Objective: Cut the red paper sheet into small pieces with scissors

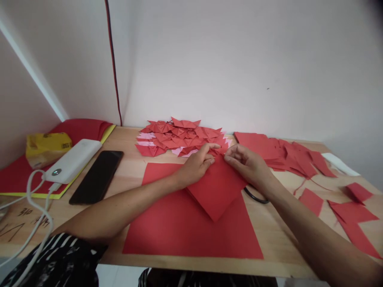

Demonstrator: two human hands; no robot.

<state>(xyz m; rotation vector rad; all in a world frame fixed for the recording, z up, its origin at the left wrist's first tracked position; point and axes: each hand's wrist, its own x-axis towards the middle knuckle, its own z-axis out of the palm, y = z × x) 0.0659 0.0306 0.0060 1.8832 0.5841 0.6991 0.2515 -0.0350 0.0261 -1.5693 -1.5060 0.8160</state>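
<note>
One square of red paper point(220, 189) is held up at the centre of the frame, turned diamond-wise, with a corner pointing toward the bottom edge. The left hand point(199, 163) pinches it near its upper left side, thumb and forefinger close together; the right hand point(245, 160) pinches it near the top corner, fingers curled. The fingertips of the two hands are near each other but apart.

Below the square, a larger red sheet point(191, 237) lies flat on the wooden table point(284, 251) in the lower middle of the frame; whether the square's lower corner touches it cannot be told. Just beyond the hands, above centre, a heap of folded red pieces point(179, 133) shows bits of pink paper point(146, 136) among them.

Right of centre lies a spread stack of red paper point(254, 144), and loose red pieces point(353, 212) are scattered at the lower right. A dark curved cable point(255, 196) shows beside the right wrist. At the left of the frame, a yellow packet point(48, 148) and a white power bank point(73, 160) rest on red sheets point(80, 129), a white cable point(32, 187) running from the latter. A black phone point(97, 177) lies just beside them.
</note>
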